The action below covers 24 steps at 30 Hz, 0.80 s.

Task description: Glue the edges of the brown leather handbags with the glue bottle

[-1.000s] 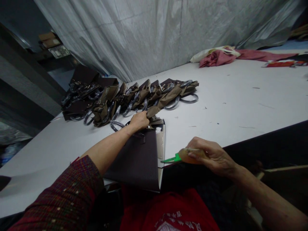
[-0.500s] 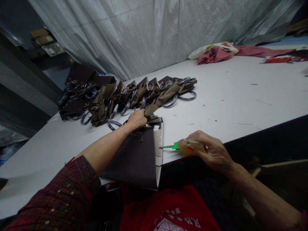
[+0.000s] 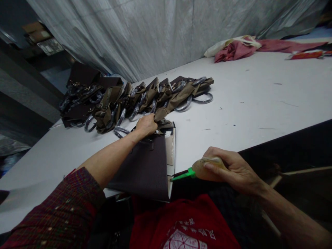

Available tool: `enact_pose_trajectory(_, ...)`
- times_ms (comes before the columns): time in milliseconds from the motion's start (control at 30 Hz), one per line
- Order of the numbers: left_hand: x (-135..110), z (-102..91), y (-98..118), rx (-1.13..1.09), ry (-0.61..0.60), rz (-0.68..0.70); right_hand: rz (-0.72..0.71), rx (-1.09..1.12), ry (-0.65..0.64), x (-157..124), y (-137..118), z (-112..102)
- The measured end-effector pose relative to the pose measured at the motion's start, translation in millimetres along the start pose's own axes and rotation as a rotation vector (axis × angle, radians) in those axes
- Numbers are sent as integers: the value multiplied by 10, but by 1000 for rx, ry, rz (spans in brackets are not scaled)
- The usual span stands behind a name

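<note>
A dark brown handbag [image 3: 147, 169] lies at the table's front edge with its pale, open side facing right. My left hand [image 3: 145, 125] is closed on the brown lining cloth [image 3: 161, 114] at the bag's mouth, beside a plastic-wrapped handle [image 3: 121, 132]. In my right hand [image 3: 228, 166] is a squeeze bottle of amber glue [image 3: 209, 167], held tilted. Its green nozzle [image 3: 183, 175] points left, with the tip at the lower part of the bag's open side. Whether glue is coming out I cannot tell.
Several brown handbags [image 3: 140, 100] with wrapped handles lie in a row and a heap behind and left. The white table [image 3: 259, 93] bears small scraps. Pink cloth [image 3: 234, 52] and a red packet [image 3: 306, 55] lie at the back right. A grey plastic sheet [image 3: 155, 34] hangs behind.
The glue bottle's nozzle has moved down along the bag's open side, towards me, with my right hand. My left hand keeps its grip on the lining. The view has shifted slightly.
</note>
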State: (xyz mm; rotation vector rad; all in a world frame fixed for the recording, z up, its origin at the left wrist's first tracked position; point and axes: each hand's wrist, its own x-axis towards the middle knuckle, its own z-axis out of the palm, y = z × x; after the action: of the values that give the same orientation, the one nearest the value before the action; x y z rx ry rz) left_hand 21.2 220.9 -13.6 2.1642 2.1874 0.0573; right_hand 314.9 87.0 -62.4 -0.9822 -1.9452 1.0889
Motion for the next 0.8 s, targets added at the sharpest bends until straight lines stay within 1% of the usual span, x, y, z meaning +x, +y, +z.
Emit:
enact_pose_trajectory(100, -12, -3, 2, 1, 12, 4, -5, -74, 116, 6, -7, 36)
enact_pose_trajectory(167, -22, -3, 7, 0, 20, 11, -39, -137, 162, 13, -27, 51)
enact_pose_trajectory(233, -29, -1, 13, -1, 27, 17, -81, -166, 130, 22, -64, 41)
enact_pose_trajectory(333, -30, 1, 22, -4, 31, 14, -99, -144, 32, 51, -117, 0)
enact_pose_trajectory(400, -29, 0, 26, -4, 33, 4, -86, -144, 66, 78, -130, -14)
enact_pose_trajectory(467, -31, -4, 31, -3, 34, -8, -37, -162, 131, 100, -126, -7)
enact_pose_trajectory(500, -33, -6, 33, -2, 34, -12, 0, -154, 127, 106, -121, 1)
enact_pose_trajectory(567, -40, -12, 38, 0, 35, -16, 73, -90, 45, 104, -112, 18)
enact_pose_trajectory(633, -47, -18, 43, 5, 36, -17, 114, -17, -29, 83, -106, 31)
enact_pose_trajectory(667, -50, -21, 44, 8, 36, -19, 120, 3, -30, 66, -103, 37)
enact_pose_trajectory(700, -52, -23, 46, 12, 35, -22, 120, 8, -4, 46, -99, 43)
enact_pose_trajectory(800, -50, -25, 45, 20, 31, -28, 77, -34, 102, -24, -85, 69)
